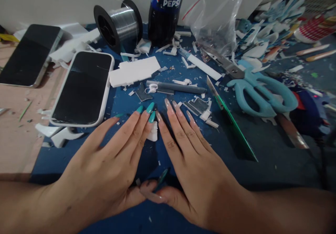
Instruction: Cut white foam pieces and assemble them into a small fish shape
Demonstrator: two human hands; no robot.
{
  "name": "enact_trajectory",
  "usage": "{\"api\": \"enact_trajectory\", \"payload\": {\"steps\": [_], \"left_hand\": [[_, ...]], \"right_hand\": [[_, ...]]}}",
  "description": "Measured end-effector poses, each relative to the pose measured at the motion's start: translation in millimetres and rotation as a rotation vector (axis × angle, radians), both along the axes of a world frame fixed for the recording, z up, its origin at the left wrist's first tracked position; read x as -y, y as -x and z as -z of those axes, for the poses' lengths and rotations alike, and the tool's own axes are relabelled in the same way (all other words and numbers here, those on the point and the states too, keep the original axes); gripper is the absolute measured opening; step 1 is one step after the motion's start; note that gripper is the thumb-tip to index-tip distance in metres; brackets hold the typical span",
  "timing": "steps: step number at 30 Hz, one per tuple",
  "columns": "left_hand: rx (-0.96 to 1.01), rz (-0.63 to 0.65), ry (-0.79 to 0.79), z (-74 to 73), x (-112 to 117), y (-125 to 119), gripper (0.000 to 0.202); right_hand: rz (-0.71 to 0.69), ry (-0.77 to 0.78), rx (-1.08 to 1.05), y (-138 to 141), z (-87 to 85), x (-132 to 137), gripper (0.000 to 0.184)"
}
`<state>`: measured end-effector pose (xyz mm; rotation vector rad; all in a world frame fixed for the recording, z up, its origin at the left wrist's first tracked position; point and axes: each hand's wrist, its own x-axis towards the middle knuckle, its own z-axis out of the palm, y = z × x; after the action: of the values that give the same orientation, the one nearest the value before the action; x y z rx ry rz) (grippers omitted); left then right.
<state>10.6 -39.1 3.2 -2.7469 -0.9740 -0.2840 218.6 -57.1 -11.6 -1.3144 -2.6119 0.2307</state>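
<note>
Left hand (112, 157) and right hand (195, 160) are both palm down, fingers straight and slightly parted, thumbs crossing near the wrists. Between their fingers a white scrap (152, 132) lies on the blue surface (120, 101); dark strips (198, 105) lie just beyond the right fingertips.

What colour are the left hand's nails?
Teal nails on the left hand, shown best in the head view.

Small rough-edged white scrap (153, 133), partly covered, on the blue work surface (148, 161)
</note>
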Motion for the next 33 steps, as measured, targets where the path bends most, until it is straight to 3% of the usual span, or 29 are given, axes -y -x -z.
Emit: {"api": "enact_trajectory", "payload": {"steps": [23, 33], "left_hand": [[-0.002, 0.012, -0.009, 1.9, -2, -3, 0.067], [-0.01, 0.034, -0.046, -0.9, -4, -3, 0.066]], "right_hand": [[0.07, -0.013, 0.134, 3, -5.0, 7, 0.096], [0.138, -0.1, 0.177, 6, -9.9, 10, 0.109]]}}
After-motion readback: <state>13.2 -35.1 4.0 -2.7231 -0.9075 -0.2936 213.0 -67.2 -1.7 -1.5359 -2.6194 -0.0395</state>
